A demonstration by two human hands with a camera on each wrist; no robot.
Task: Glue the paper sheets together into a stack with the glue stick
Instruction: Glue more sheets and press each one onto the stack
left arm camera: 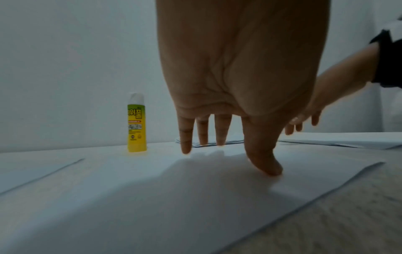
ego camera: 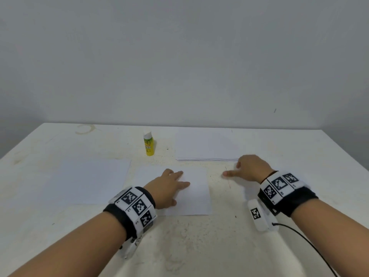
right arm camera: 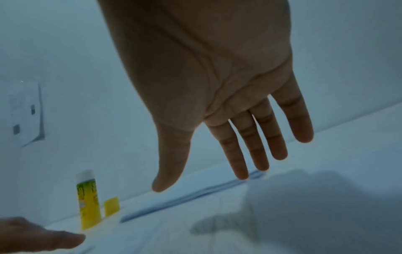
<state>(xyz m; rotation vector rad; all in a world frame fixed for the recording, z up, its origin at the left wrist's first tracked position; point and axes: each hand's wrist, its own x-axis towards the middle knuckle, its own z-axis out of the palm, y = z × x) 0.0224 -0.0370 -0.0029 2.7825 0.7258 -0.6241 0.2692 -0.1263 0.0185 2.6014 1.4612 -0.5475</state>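
Head view: left hand [ego camera: 169, 186], fingers [left arm camera: 186, 135] straight, pressing a single paper sheet [ego camera: 197, 196] on the table [ego camera: 199, 246]. Right hand [ego camera: 249, 166], fingers spread and released, at the near corner of the paper stack [ego camera: 205, 144]. Glue stick [ego camera: 148, 143] upright, uncapped, left of the stack. Another sheet [ego camera: 87, 180] lies left.

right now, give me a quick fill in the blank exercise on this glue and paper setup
1. The glue stick stands ____ on the table.
2. The left hand presses flat on a single ____.
3. The right hand reaches toward the ____ of paper.
4. The glue stick's yellow cap is ____.

Missing words: upright; sheet; stack; off
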